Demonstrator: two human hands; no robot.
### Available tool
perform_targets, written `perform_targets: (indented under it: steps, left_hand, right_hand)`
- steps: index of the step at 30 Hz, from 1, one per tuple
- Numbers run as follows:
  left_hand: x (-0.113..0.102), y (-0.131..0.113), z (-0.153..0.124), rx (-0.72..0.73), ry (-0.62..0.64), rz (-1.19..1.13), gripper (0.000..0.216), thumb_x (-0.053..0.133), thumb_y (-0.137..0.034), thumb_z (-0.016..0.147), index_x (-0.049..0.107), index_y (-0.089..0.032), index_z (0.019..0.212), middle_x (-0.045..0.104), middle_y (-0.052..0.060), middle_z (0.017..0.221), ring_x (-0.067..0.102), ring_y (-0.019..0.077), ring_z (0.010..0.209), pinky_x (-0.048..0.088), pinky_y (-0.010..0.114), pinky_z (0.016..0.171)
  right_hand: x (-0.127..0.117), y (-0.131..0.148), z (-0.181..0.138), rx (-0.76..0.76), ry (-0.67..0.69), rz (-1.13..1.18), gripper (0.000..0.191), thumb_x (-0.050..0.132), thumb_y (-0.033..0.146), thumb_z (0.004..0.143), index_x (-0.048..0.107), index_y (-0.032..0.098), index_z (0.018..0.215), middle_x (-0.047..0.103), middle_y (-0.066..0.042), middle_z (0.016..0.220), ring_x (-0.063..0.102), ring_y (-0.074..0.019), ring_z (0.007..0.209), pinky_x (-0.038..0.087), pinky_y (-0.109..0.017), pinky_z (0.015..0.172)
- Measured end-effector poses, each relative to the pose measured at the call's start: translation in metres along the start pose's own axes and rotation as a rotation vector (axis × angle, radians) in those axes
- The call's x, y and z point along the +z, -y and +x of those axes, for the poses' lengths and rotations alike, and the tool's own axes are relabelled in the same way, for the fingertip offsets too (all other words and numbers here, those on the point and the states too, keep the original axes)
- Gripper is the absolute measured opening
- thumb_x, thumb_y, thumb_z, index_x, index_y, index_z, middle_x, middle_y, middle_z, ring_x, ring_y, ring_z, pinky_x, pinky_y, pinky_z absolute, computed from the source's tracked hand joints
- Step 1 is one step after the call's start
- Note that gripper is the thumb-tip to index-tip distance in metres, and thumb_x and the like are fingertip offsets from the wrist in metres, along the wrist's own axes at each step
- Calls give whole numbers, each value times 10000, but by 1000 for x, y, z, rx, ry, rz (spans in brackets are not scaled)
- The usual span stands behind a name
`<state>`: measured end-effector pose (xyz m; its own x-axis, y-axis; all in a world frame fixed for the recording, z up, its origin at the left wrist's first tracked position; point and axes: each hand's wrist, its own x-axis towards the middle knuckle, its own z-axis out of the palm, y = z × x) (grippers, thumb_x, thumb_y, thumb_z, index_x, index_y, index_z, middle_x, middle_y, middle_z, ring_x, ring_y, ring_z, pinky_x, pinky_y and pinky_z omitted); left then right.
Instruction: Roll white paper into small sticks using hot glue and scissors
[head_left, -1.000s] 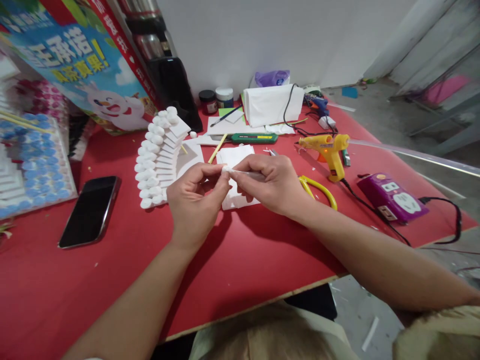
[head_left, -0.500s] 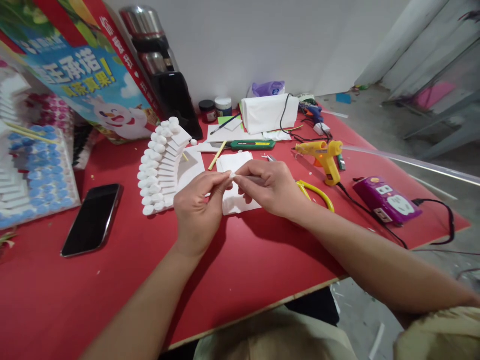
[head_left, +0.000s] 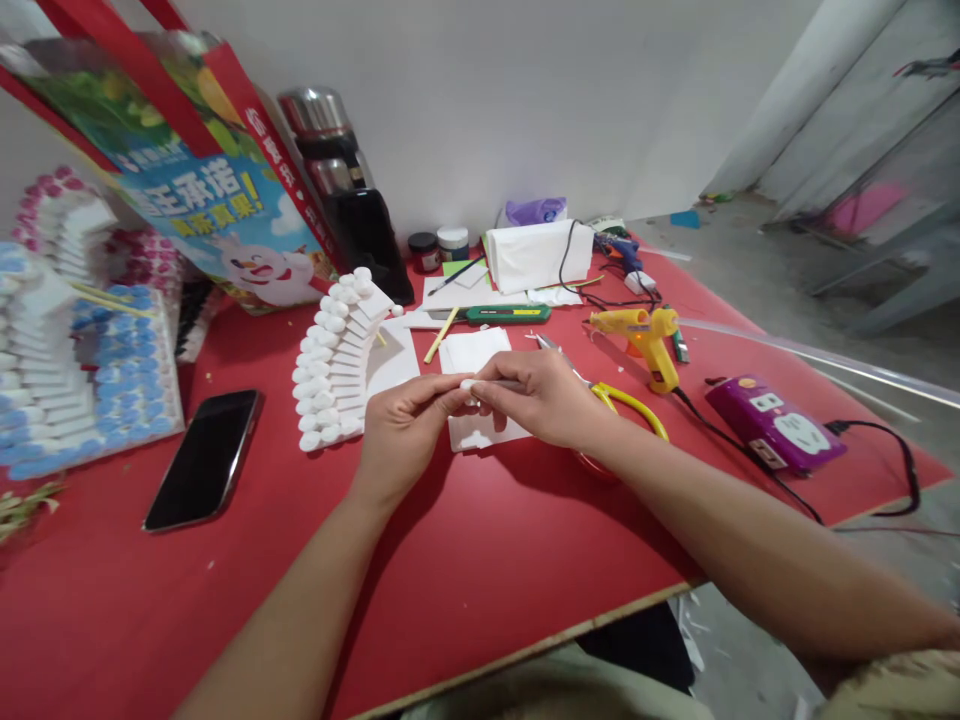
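My left hand (head_left: 405, 425) and my right hand (head_left: 536, 395) meet fingertip to fingertip over the table. Pinched between them is a small white wad (head_left: 469, 385) that looks like rolled tissue paper; fingers hide part of it. Directly below lies a stack of white tissue sheets (head_left: 474, 347), partly covered by my right hand. Left of my hands stands a curved white model staircase (head_left: 352, 345), its outer side lined with several similar white wads. Yellow-handled scissors (head_left: 637, 405) lie beside my right wrist, partly under the forearm.
A yellow glue gun (head_left: 652, 345) and a purple power socket (head_left: 776, 425) with cords sit to the right. Behind are a green utility knife (head_left: 502, 315), paint jars (head_left: 439, 248) and a folded white cloth (head_left: 536, 260). A phone (head_left: 202, 460) and a blue-and-white model (head_left: 127, 375) occupy the left.
The view has tilted slightly, so everything appears lower and the left-side things further right. Both hands keep their pinch, and more of the white wad shows between the fingertips.
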<state>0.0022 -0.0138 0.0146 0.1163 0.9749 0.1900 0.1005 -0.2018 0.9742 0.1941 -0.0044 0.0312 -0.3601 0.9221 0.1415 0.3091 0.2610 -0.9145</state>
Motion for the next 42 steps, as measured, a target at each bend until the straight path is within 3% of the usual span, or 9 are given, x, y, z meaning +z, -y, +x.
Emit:
perform_targets:
  steps: [5,13,16,20,24,26,32,38,42]
  left_hand:
    - [2,4,-2,-71,31,-43,144,764,-321,873,804,-204,946,798,35,902,753,187,821,589,284,783]
    - [7,3,-4,-122,29,-110,122,708,-276,887,746,-162,865,752,31,830,699,152,769,555,258,756]
    - [7,-1,-5,-117,42,-93,130,677,-278,906,735,-164,881,748,32,842,700,154,780,549,259,762]
    - [4,-3,-3,-188,100,-154,177,646,-343,934,697,-177,963,747,43,856,725,188,781,551,290,741]
    - [0,-1,-2,-145,97,-34,202,626,-364,952,701,-181,995,684,18,759,651,162,725,517,282,730]
    - [-2,-1,-3,-100,94,25,203,600,-361,968,704,-189,1002,655,6,754,605,148,705,500,272,714]
    - [-1,-5,-4,-109,125,19,206,581,-362,972,689,-190,1009,658,12,765,577,151,708,499,271,715]
    - [2,-5,-4,-129,79,32,216,612,-379,946,687,-178,978,661,21,802,569,143,677,487,266,665]
    - [3,-1,-4,-148,62,8,237,641,-408,931,677,-175,962,627,2,747,564,136,661,481,258,651]
  right_hand:
    - [2,5,1,59,-31,-197,207,612,301,942,683,164,804,679,-5,613,642,-137,567,421,-234,569]
    - [18,-7,-7,-287,-146,-722,233,470,252,967,597,161,794,681,-85,703,547,-158,549,235,-281,536]
    - [16,-5,-5,-146,-100,-539,263,503,329,973,600,176,783,687,-74,687,585,-170,560,304,-275,540]
    - [3,-2,5,301,2,243,425,533,614,958,621,198,961,713,-47,684,685,-214,581,501,-312,573]
    - [-3,-5,13,583,206,743,511,437,622,1002,612,156,1120,762,-112,789,740,-246,614,594,-387,629]
    - [-1,-7,13,597,291,814,489,444,574,1019,641,130,1067,766,-129,813,745,-232,628,602,-368,631]
    - [6,-10,9,476,289,792,474,597,545,971,661,113,787,654,-46,631,656,-156,540,572,-289,586]
    - [7,-8,8,360,306,788,362,754,492,874,691,143,944,637,0,782,473,-66,556,580,-265,608]
    - [8,-4,9,270,285,529,402,721,513,879,676,138,1018,688,-22,797,572,-97,586,539,-262,594]
